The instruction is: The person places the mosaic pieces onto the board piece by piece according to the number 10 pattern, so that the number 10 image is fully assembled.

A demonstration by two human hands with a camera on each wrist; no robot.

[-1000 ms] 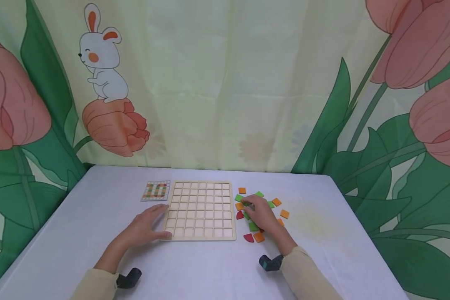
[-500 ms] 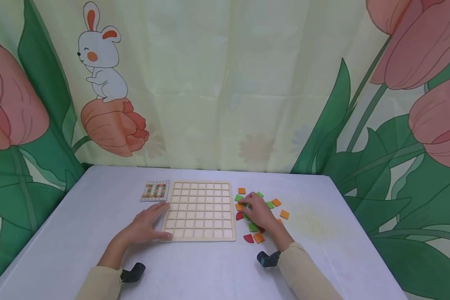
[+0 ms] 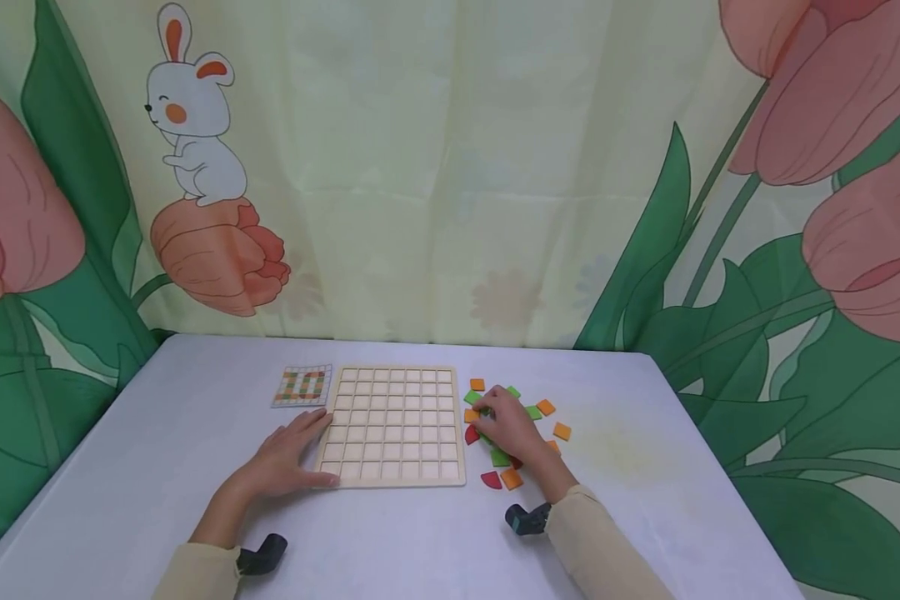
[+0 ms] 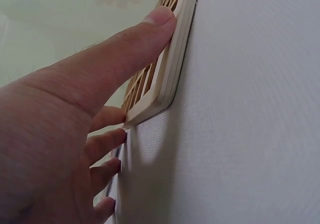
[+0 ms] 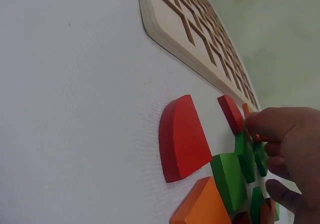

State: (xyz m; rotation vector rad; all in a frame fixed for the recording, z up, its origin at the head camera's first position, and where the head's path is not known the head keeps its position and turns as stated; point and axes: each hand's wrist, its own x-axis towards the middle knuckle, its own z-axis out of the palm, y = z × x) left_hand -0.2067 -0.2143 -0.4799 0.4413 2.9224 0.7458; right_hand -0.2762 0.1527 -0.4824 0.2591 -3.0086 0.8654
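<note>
A pale wooden grid board (image 3: 393, 427) lies on the white-covered table. My left hand (image 3: 288, 454) rests at its near left corner, the fingers extended along the left side and the thumb (image 4: 135, 38) touching the near edge. To the right of the board, my right hand (image 3: 512, 423) reaches over a scatter of small tiles with bent fingers. Its thumb tip is right by an orange tile (image 3: 471, 416); whether it pinches a tile is hidden. Close to that hand are green tiles (image 3: 500, 458) and a red rounded piece (image 5: 184, 139).
A pattern card (image 3: 302, 386) with a coloured grid lies left of the board. Loose orange tiles (image 3: 562, 432) spread to the right, and another red rounded piece (image 3: 472, 435) lies close to the board's right edge. A printed curtain (image 3: 420, 167) hangs behind the table.
The head view has shifted slightly, so everything appears a little further left. Both hands stay almost where they were relative to the board and the tiles.
</note>
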